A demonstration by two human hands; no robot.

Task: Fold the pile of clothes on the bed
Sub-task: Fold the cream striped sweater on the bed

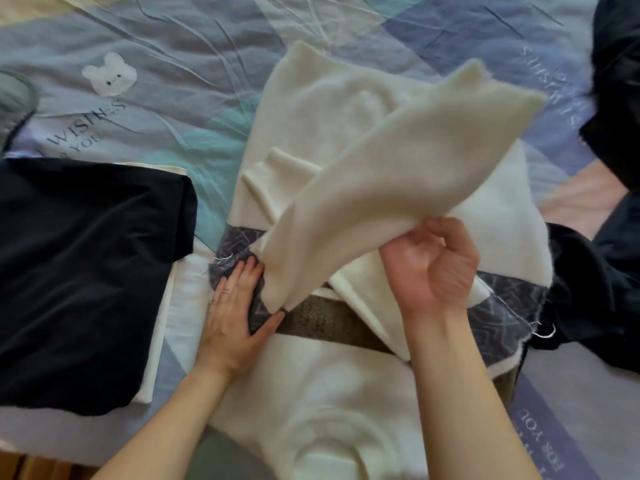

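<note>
A cream knitted sweater [322, 109] with a grey patterned band lies spread on the bed in front of me. My right hand [433, 265] is shut on one cream sleeve [391, 178] and holds it lifted, slanting up to the right across the sweater's body. My left hand [239, 306] lies flat with fingers apart on the grey band at the sweater's left edge, where the lifted sleeve begins. A folded black garment [83, 271] rests on a white one at the left.
The bedsheet [156, 46] is patterned in blue, lilac and teal with a white bear print and lettering. Dark unfolded clothes [613, 265] lie heaped at the right edge. A grey item [14, 105] shows at the far left. The bed's wooden edge is at the bottom left.
</note>
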